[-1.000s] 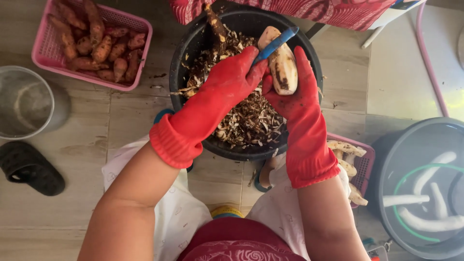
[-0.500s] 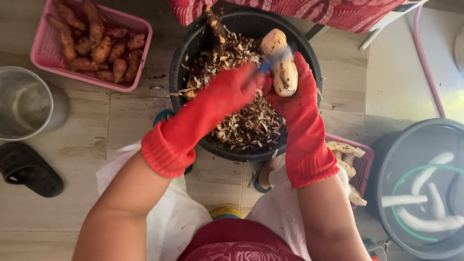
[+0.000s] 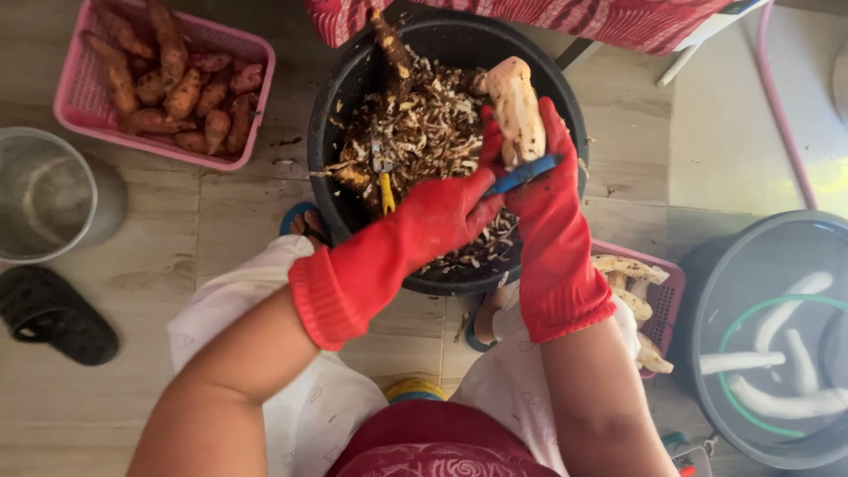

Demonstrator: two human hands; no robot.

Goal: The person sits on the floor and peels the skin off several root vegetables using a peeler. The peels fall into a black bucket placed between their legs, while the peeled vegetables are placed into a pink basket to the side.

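glossy rubber gloves, black plastic tub, wood floor

Pale peeled root — upright, blue peeler

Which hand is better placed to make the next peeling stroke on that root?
The left hand: it grips the blue peeler set against the root, while the right hand only holds the root over the black tub.

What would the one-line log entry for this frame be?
left hand: grips blue peeler | right hand: holds pale root upright | below: black tub of peelings | nearby: pink basket of unpeeled roots
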